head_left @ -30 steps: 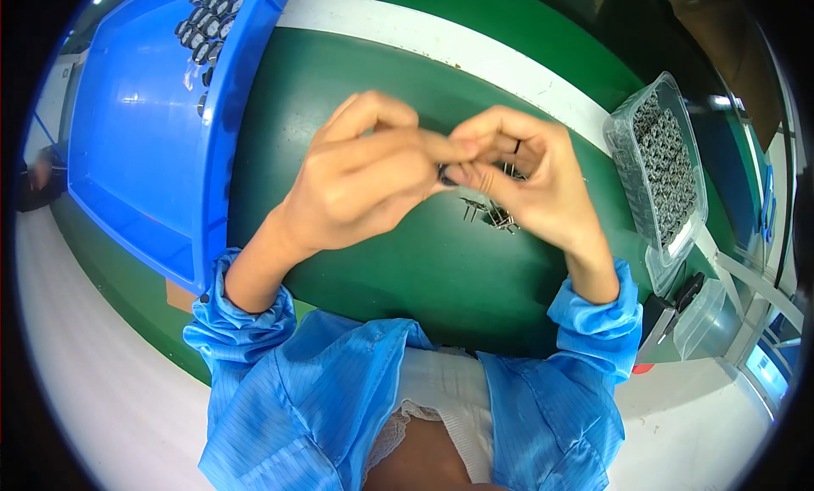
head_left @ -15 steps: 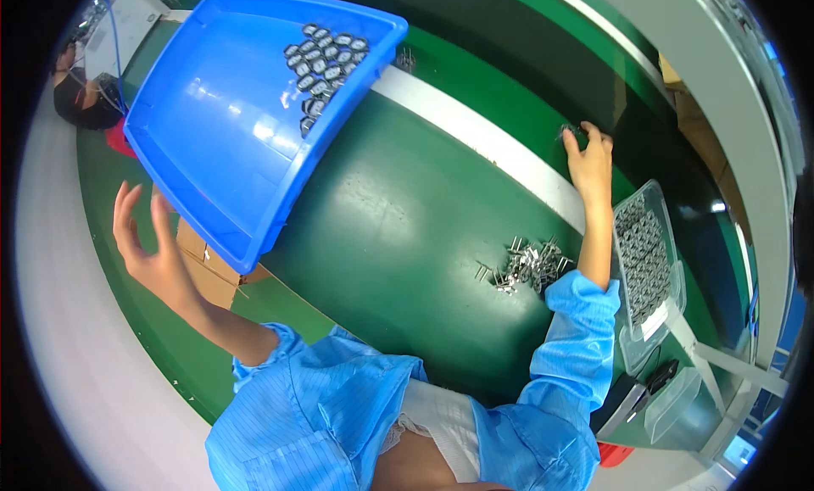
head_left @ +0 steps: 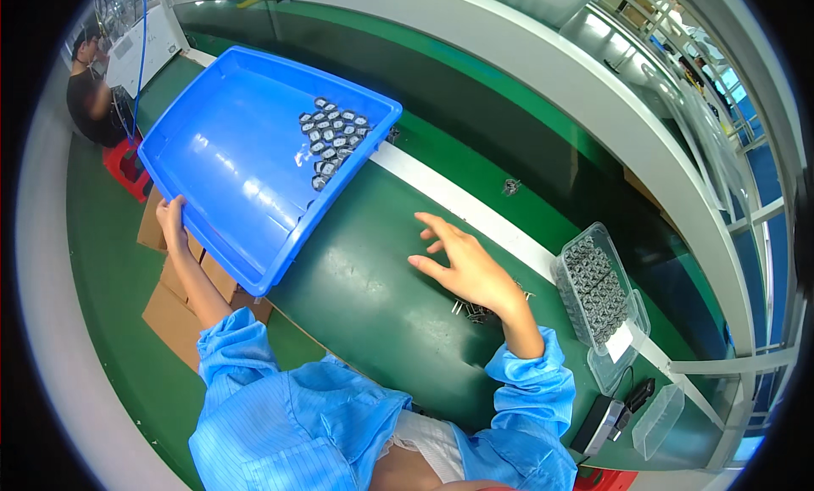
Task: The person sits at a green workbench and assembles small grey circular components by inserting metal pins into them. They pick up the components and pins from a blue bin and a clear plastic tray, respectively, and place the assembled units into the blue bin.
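Observation:
A large blue plastic tray [head_left: 216, 156] stands on the left of the green table, with small dark metal parts [head_left: 332, 135] gathered in its right side. My left hand [head_left: 172, 220] grips the tray's near-left rim. Over the middle of the table my right hand [head_left: 462, 262] is open, fingers spread and nothing in them, just right of the tray. Beneath its wrist lies a pile of small silver pronged parts [head_left: 475, 311], mostly hidden by the hand and forearm. One small metal part [head_left: 510, 186] lies alone on the green belt beyond the white rail.
On the right, a clear plastic box [head_left: 598, 292] holds rows of small metal parts. Near it are a black device [head_left: 600, 425] and a clear lid [head_left: 659, 421]. Cardboard boxes [head_left: 191, 309] stand below the table's left edge. A person [head_left: 89, 105] sits at the far left.
My left hand has moved from beside the tray onto its rim. My right hand has left the part on the belt and come back left over the table, opening. The whole view has shifted.

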Demonstrator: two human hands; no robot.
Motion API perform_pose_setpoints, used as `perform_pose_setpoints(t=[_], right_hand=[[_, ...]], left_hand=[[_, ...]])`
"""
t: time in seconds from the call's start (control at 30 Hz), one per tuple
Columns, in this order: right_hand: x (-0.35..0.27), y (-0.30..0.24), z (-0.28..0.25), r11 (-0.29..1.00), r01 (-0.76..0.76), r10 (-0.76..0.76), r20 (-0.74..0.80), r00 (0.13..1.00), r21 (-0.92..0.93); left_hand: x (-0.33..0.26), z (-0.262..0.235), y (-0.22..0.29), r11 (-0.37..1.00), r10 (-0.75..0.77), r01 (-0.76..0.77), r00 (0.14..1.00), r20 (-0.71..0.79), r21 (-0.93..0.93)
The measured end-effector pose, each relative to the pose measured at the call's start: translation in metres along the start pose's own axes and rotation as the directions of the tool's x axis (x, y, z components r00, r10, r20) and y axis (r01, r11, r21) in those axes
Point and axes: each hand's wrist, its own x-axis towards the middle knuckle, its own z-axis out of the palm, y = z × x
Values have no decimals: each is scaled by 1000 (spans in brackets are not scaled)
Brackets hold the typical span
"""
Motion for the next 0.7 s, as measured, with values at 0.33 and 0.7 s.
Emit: perform_pose_setpoints(t=[0.33, 0.7], right_hand=[[34, -22, 29, 959, -111, 96, 70, 993, 261], [95, -16, 114, 910, 207, -82, -333, 939, 359]], left_hand=[[-74, -12, 28, 904, 302, -362, 917, -260, -228], [-217, 23, 139, 750, 623, -661, 699, -352, 14]])
